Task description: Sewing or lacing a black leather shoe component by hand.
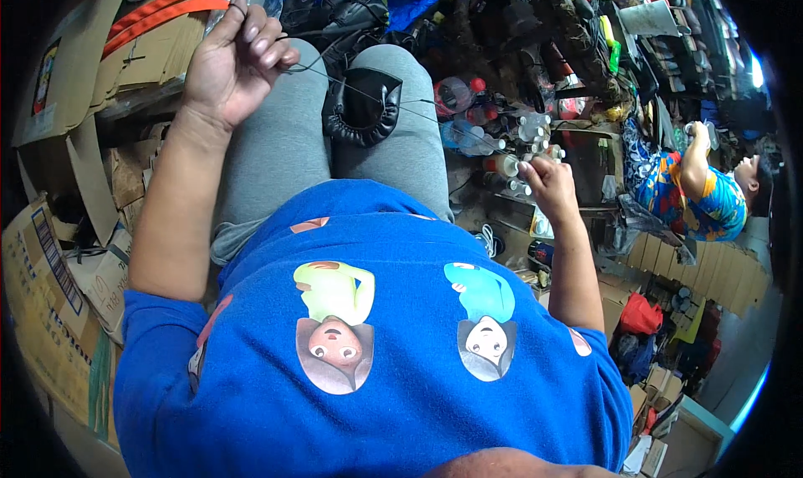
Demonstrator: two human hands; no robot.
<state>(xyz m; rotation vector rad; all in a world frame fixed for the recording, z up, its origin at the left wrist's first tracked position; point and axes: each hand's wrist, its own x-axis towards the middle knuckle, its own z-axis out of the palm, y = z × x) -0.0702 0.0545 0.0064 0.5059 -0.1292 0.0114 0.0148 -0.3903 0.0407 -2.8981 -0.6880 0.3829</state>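
Note:
On my grey-trousered lap lies a black gathered shoe upper (365,108), glossy, with its puckered edge toward me. My left hand (241,64) is raised at the upper left, its fingers curled on a dark thread (333,78). The thread runs taut from there across the shoe upper and on toward the right. Out to the right of my knees, my right hand (548,181) is closed in a pinch at the thread's other end. Whether a needle is between those fingertips is too small to tell.
Cardboard boxes (50,286) and orange strips (163,14) are at my left. Several plastic bottles (477,139) crowd beside my right knee. Black shoe pieces (335,10) lie beyond my knees. Another person (698,185) sits at the far right near cluttered shelves.

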